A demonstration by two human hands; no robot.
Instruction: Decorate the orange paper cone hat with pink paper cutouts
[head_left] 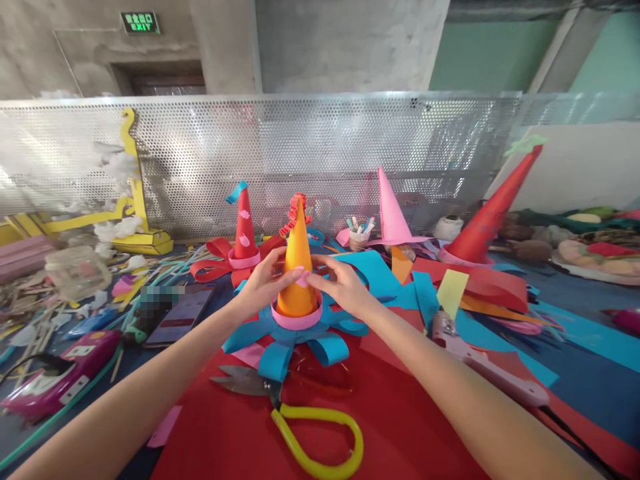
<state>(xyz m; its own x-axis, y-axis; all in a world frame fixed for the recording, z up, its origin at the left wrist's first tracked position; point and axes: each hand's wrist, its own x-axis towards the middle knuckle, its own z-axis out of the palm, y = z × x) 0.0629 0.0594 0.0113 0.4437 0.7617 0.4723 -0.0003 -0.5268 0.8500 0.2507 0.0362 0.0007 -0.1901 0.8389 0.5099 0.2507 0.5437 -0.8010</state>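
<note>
An orange paper cone hat [297, 243] stands upright at the centre, with curled red paper at its tip. A pink band [297, 323] rings its base, and blue paper loops [327, 348] spread out below. My left hand [267, 281] curves around the cone's left side. From the right, my right hand [345, 283] grips the cone. Both thumbs press a small pink paper cutout [303, 277] onto the front; they partly cover it. Yellow-handled scissors [320, 443] lie in front of the hat on red paper [400, 413].
A pink glue gun [493, 370] lies at right on coloured paper. Red cone hats [243, 227] and a pink cone hat [393, 213] stand behind. At left are a phone [183, 317], a purple power strip [70, 370] and a plastic jar [77, 273]. A perforated metal panel [310, 147] stands behind the table.
</note>
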